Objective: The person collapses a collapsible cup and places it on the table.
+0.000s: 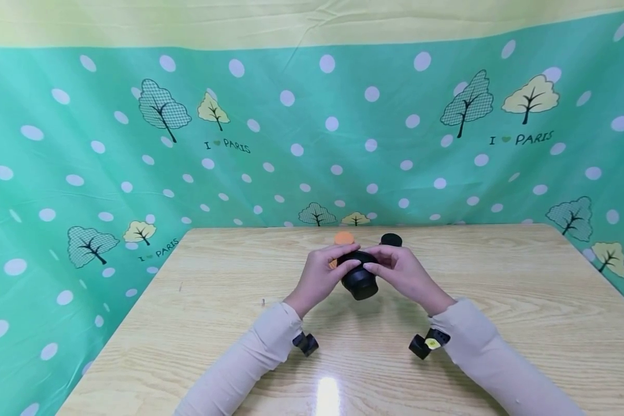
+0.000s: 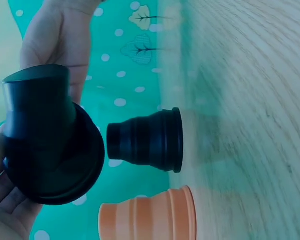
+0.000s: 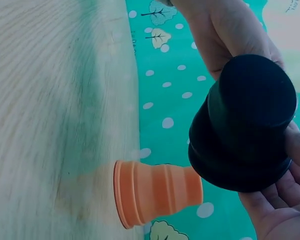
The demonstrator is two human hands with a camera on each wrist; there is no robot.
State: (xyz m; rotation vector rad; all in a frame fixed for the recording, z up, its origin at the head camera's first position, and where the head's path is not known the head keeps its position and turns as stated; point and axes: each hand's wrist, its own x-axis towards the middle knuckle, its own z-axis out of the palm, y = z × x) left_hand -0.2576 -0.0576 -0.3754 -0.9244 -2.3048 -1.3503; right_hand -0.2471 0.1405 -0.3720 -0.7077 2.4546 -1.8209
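Observation:
Both hands hold a black collapsible cup above the middle of the table. Its narrow base tilts down toward the head camera. At its left rim are the thumb and fingers of my left hand; my right hand grips the right rim the same way. The left wrist view shows the held cup's side, stepped and smooth. Behind the hands stand an orange cup on the left and a second black cup on the right, both upside down with wide rims on the table. The held cup's inside is hidden.
The light wooden table reaches back to a green dotted curtain. A tiny dark mark or scrap shows on the wood left of the hands. Small black devices are strapped at both wrists.

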